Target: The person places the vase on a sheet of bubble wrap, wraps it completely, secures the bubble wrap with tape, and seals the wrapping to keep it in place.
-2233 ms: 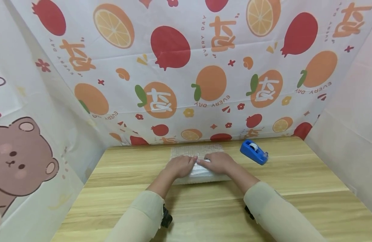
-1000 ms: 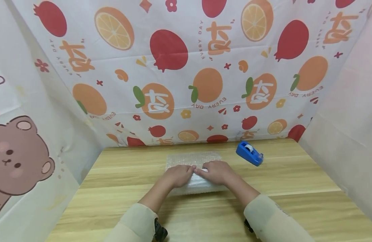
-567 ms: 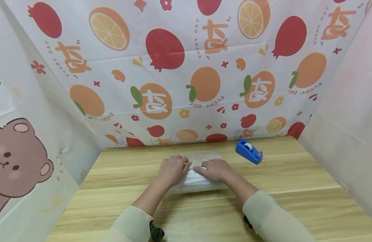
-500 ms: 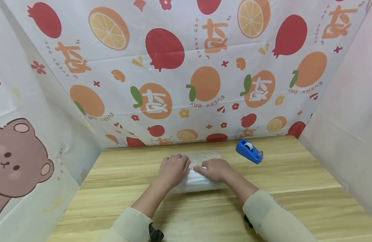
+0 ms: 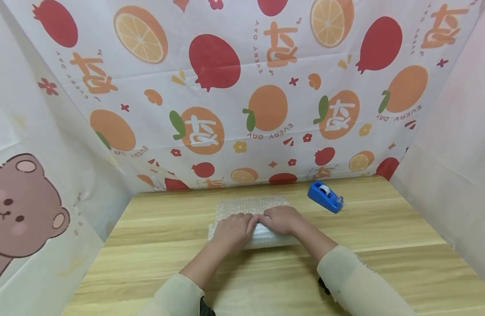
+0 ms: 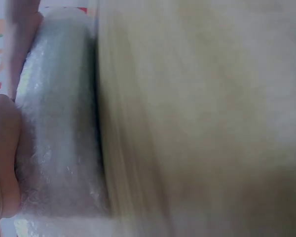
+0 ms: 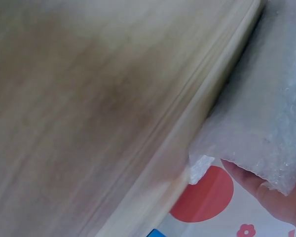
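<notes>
A sheet of bubble wrap [image 5: 252,204] lies on the table, its near part folded into a thick, rounded bundle [image 5: 266,239]. Whatever is inside the bundle is hidden. My left hand [image 5: 233,231] grips the top of it left of the middle, fingers bent over the fold. The right hand [image 5: 283,219] holds it on the other side, with its thumb tip meeting the left hand. In the left wrist view the wrapped bundle [image 6: 59,113] runs lengthwise beside the left hand [image 6: 4,158]. The right wrist view shows the bundle's end [image 7: 256,118], with right-hand fingers [image 7: 271,200] below the wrap's edge.
A blue tape dispenser [image 5: 325,196] with a clear roll stands at the back right of the wooden table [image 5: 155,245]. A fruit-print cloth [image 5: 242,96] hangs behind the table's far edge. Pale cloths close off both sides, the left one showing a bear [image 5: 25,206].
The left hand slides left and forward over the wrap, then comes back nearer and meets the right thumb. A flap of wrap now shows left of it. The right hand stays nearly in place.
</notes>
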`<state>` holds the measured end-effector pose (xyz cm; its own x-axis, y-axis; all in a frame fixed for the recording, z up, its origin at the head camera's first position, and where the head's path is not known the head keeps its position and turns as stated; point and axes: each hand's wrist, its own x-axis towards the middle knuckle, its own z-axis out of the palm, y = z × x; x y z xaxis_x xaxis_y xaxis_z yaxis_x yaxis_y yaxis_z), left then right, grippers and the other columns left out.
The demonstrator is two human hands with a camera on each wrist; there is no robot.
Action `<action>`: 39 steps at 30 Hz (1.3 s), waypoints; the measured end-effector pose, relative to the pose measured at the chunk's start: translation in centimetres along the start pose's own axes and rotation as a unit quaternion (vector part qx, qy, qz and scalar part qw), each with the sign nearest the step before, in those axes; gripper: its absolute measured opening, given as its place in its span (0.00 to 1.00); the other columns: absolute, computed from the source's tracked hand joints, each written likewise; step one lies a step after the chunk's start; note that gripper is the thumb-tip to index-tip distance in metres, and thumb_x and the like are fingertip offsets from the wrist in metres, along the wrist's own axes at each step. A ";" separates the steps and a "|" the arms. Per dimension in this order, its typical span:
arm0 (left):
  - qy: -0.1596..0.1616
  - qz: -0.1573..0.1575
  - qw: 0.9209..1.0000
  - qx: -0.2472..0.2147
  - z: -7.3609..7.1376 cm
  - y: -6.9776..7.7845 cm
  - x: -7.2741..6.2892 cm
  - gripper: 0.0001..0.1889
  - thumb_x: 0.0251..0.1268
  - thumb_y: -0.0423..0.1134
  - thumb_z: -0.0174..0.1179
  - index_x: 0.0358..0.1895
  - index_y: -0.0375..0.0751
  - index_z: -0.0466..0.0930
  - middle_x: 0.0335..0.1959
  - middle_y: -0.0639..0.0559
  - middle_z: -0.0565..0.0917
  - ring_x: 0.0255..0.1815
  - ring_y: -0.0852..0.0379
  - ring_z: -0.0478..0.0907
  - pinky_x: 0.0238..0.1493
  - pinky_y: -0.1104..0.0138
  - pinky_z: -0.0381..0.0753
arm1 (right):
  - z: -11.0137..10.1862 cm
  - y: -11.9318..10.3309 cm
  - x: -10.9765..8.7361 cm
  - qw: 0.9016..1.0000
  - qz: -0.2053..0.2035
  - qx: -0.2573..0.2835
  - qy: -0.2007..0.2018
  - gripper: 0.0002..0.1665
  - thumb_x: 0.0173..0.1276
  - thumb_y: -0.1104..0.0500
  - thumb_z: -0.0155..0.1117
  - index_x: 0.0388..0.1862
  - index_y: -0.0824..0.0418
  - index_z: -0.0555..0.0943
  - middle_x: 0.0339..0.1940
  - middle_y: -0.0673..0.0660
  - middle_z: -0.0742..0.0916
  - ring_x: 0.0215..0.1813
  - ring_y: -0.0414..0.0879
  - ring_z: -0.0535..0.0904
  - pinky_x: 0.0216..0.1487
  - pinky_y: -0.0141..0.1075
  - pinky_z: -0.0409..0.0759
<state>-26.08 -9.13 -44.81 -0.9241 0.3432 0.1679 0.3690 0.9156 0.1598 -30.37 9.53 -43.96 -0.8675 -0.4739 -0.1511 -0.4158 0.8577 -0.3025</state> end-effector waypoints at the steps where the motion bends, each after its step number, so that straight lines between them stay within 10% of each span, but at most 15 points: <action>1: -0.003 0.000 1.000 -0.005 0.0 -0.1 0.2 0.30 0.79 0.60 0.32 0.58 0.50 0.81 0.51 0.48 0.86 0.54 0.45 0.82 0.48 0.47 0.80 | -0.1 0.0 0.1 1.000 -0.001 0.001 0.000 0.39 0.75 0.31 0.34 0.64 0.52 0.79 0.64 0.51 0.82 0.68 0.52 0.75 0.68 0.52 0.69; 39: -0.096 -0.055 0.993 -0.049 -0.2 -1.5 3.2 0.32 0.79 0.57 0.28 0.58 0.45 0.82 0.56 0.45 0.84 0.60 0.42 0.78 0.58 0.45 0.75 | -0.7 1.4 2.1 0.990 0.063 0.120 -0.051 0.50 0.66 0.20 0.37 0.61 0.56 0.81 0.60 0.56 0.84 0.63 0.54 0.77 0.64 0.54 0.72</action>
<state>-29.59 -9.48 -44.28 -0.9575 0.2852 -0.0428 0.2647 0.9280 0.2624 -32.98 9.82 -44.01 -0.8712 -0.3943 -0.2924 -0.2190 0.8453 -0.4874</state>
